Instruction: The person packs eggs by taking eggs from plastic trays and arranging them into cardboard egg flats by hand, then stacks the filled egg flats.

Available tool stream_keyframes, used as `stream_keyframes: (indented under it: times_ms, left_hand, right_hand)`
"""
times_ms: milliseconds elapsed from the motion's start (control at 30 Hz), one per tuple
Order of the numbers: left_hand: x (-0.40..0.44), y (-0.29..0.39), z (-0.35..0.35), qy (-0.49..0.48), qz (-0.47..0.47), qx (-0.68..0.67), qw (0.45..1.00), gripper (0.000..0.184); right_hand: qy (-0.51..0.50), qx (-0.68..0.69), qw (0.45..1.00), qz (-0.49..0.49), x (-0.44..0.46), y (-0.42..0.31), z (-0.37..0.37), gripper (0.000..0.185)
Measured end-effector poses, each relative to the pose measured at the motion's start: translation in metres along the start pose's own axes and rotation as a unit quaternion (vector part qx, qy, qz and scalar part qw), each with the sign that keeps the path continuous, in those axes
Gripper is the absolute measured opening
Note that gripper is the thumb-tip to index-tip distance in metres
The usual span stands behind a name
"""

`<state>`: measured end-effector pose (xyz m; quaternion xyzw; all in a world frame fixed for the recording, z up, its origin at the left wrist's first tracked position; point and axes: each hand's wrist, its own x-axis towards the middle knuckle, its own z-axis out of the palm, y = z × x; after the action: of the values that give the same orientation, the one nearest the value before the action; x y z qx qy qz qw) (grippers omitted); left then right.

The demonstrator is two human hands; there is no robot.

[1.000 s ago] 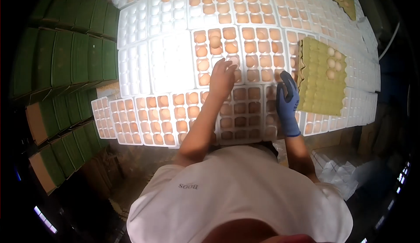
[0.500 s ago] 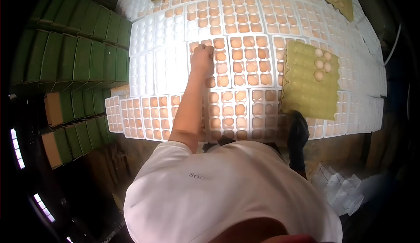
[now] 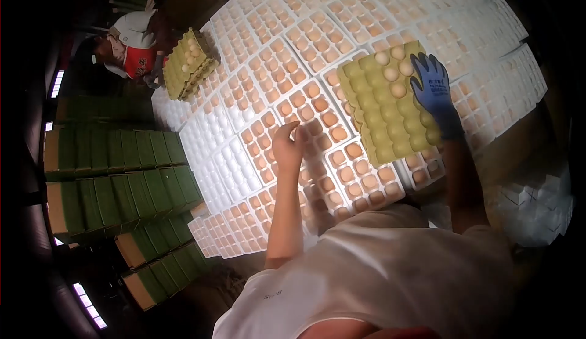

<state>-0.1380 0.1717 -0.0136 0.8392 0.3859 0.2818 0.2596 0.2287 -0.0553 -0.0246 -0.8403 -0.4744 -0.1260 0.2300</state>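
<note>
Left hand [image 3: 288,148]: bare, raised over the white trays with its fingers curled inward; whether it grips an egg, I cannot tell.
Right hand [image 3: 432,86]: gloved, open with fingers spread, over the right edge of the pulp tray and seemingly resting on it.
Pulp tray [image 3: 390,122]: between the two hands, right of the bare one, lying on top of the white trays.
Loose eggs [image 3: 398,89]: five on the pulp tray, just left of the gloved fingers; its other cups bear none.
Packed eggs [image 3: 329,119]: in white-tray cups ahead of, beside and nearer the body than the left hand.
Bare-cupped white trays [image 3: 238,163]: left of the left hand, no eggs showing.
Progress: most white trays in view look filled, so the work seems well along; the bare-cupped ones and the five loose eggs appear left.
Tray stack [image 3: 175,73]: far ahead-left of the left hand, a few eggs on top.
Another person [image 3: 139,58]: beside that stack.
Green cartons [image 3: 104,198]: piled well left of both hands.
</note>
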Motion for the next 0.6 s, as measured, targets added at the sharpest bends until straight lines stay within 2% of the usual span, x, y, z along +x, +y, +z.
stream_keyframes:
  times_ms: [67, 100, 133, 200, 300, 367, 400, 433, 467, 533, 567, 600]
  left_hand:
    - [0.021, 0.082, 0.034, -0.056, 0.112, -0.01, 0.992, 0.016]
    - [0.027, 0.121, 0.053, -0.082, 0.191, -0.022, 0.978, 0.018]
    - [0.031, 0.148, 0.072, -0.149, 0.219, -0.014, 0.964, 0.032]
    - [0.034, 0.185, 0.118, -0.173, 0.275, 0.009, 0.946, 0.043]
    - [0.04, 0.182, 0.173, -0.179, 0.272, 0.052, 0.944, 0.048]
    - [0.046, 0.178, 0.185, -0.209, 0.259, 0.041, 0.942, 0.049]
    - [0.046, 0.176, 0.187, -0.226, 0.246, 0.037, 0.942, 0.049]
    - [0.05, 0.179, 0.185, -0.244, 0.222, 0.026, 0.944, 0.049]
    - [0.053, 0.18, 0.18, -0.244, 0.17, -0.052, 0.953, 0.048]
    - [0.066, 0.185, 0.168, -0.24, 0.07, -0.207, 0.946, 0.046]
    - [0.073, 0.18, 0.172, -0.285, -0.087, -0.38, 0.876, 0.04]
    - [0.082, 0.186, 0.168, -0.257, -0.223, -0.514, 0.788, 0.029]
  right_hand:
    - [-0.116, 0.018, 0.992, 0.049, 0.009, 0.01, 0.017, 0.06]
    - [-0.113, 0.007, 0.992, 0.06, 0.008, 0.006, 0.017, 0.06]
    - [-0.109, -0.006, 0.992, 0.069, 0.01, -0.001, 0.015, 0.059]
    - [-0.091, -0.007, 0.993, 0.076, 0.009, 0.004, 0.018, 0.058]
    - [-0.028, 0.063, 0.997, 0.046, 0.008, 0.031, 0.029, 0.058]
    - [0.025, 0.266, 0.961, 0.068, 0.013, 0.035, 0.009, 0.059]
    - [0.046, 0.367, 0.926, 0.078, 0.013, 0.032, 0.001, 0.059]
    - [0.056, 0.498, 0.852, 0.151, 0.014, 0.028, -0.001, 0.059]
    - [0.062, 0.574, 0.795, 0.189, 0.016, 0.029, -0.008, 0.052]
    - [0.043, 0.679, 0.691, 0.244, 0.035, 0.017, -0.043, 0.055]
    - [0.029, 0.741, 0.625, 0.245, 0.039, 0.02, -0.043, 0.053]
    - [0.014, 0.796, 0.554, 0.245, 0.044, 0.026, -0.042, 0.05]
